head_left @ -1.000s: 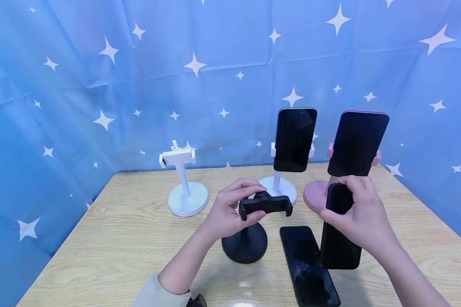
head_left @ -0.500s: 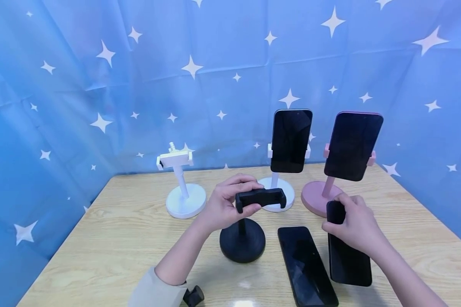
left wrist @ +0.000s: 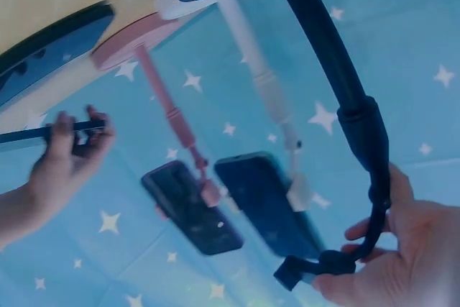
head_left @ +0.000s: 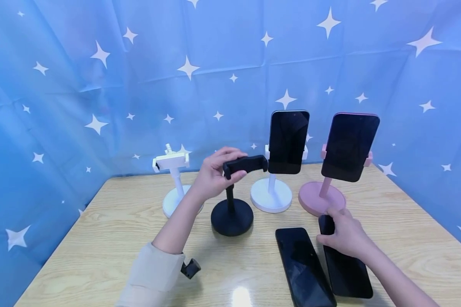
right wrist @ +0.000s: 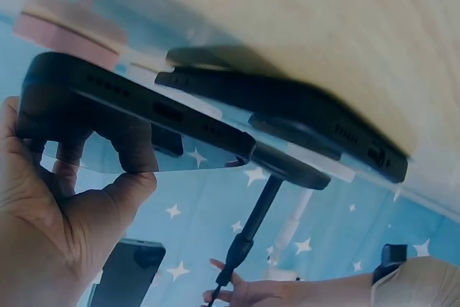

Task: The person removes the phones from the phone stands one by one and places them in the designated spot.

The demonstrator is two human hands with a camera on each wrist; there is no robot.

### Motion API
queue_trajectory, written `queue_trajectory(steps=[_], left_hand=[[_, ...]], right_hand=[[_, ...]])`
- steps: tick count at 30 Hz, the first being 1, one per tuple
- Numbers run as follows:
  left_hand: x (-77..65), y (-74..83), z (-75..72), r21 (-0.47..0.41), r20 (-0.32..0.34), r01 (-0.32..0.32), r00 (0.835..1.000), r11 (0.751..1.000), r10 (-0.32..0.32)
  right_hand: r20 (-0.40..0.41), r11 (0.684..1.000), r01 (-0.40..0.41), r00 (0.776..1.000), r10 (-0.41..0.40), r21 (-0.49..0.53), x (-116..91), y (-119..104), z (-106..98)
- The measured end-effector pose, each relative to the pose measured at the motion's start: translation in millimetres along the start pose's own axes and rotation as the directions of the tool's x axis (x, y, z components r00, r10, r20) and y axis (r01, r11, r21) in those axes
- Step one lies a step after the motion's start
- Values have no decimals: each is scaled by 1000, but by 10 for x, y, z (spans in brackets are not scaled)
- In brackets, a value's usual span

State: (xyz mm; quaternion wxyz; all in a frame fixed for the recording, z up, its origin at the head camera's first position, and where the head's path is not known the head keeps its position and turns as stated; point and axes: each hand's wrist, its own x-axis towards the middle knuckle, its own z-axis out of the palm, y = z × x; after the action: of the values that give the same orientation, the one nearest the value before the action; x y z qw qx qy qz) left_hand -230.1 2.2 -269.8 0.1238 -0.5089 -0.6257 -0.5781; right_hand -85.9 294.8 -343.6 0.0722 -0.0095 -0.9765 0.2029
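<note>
My left hand (head_left: 211, 177) grips the clamp at the top of a black phone stand (head_left: 232, 217), thumb in front and fingers behind. Nothing sits in that clamp. Whether its round base touches the table I cannot tell. With thumb and fingers, my right hand (head_left: 347, 236) holds a black phone (head_left: 347, 275) by its edges near its upper end, screen up. In the right wrist view, the held phone (right wrist: 136, 102) appears close above the tabletop. A second black phone (head_left: 304, 264) lies flat just to its left.
Behind, a white stand (head_left: 272, 195) and a pink stand (head_left: 322, 198) each bear an upright phone. Another white stand (head_left: 172, 160), its clamp without a phone, is at the back left, partly behind my left arm. A blue star-patterned curtain (head_left: 230, 76) hangs beyond the wooden table (head_left: 111, 238).
My left hand has carried the black stand back and slightly left, away from the phones. My right hand has lowered its phone towards the table beside the lying one.
</note>
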Motion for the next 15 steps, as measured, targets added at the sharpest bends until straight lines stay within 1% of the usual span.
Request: queue_trajectory(steps=[5,10,15], left_hand=[[71,-133,-93,42,-22,54,998,998,-53],[128,-240,-137,67,-32,108,994,992,-106],[188,-159,-155,94,-27,136,991,986,-134]], right_hand=[[-4,1000,17,1000,-17,-3,6,27,78],[20,1000,13,1000,-13,3,6,48,115],[43,1000,0,999,0,-8,4,68,113]])
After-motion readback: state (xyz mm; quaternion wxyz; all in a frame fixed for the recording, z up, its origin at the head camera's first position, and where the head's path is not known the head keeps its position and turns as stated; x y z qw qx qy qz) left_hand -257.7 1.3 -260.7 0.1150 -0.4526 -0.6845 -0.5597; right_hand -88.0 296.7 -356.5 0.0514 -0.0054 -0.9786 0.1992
